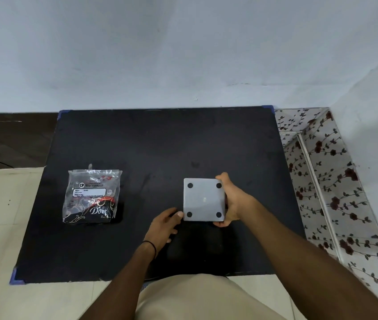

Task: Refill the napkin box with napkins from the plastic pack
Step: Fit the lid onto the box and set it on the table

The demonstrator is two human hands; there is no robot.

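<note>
Napkin box [204, 199]: square, underside with four black feet facing up. Right hand [234, 202] clasps its right edge, fingers curled around; left hand [163, 226] half-open, thumb touching left corner. Plastic pack [92, 196]: upright lengthwise, well left of fingers; black mat [160, 139] bare beyond.

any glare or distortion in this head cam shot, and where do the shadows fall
Head view: wide-angle bending curves the wall line and the black mat's edges; glare streaks the plastic pack, hiding part of its print; a soft shadow lies on the mat below the napkin box, between the left hand and right hand; lighting is even and dim.
</note>
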